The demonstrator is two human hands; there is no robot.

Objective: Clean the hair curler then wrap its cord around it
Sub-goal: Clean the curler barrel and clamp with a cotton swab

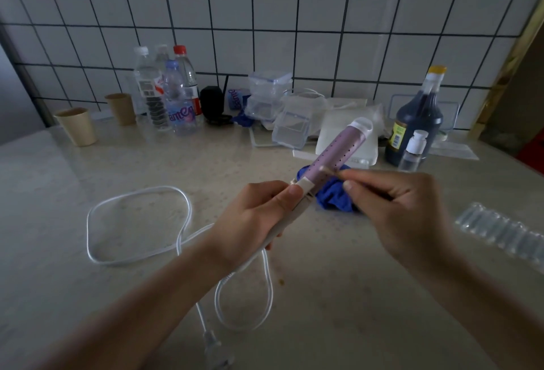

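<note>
My left hand [259, 216] grips the white handle of the hair curler, thumb on its clip. The curler's pink perforated barrel [338, 152] points up and to the right, ending in a white cap. My right hand [394, 208] pinches a thin cotton swab [329, 171] whose tip touches the barrel near its base. The white cord [141, 222] runs from the handle's bottom, lies in loose loops on the counter, and ends in a plug [216, 349] near the front edge.
A crumpled blue cloth [338, 193] lies behind the curler. Along the tiled wall stand paper cups [78, 127], water bottles [176, 96], clear plastic boxes [291, 128], a white device [338, 134] and a dark liquid jug [418, 116]. A clear blister strip [500, 228] lies at right.
</note>
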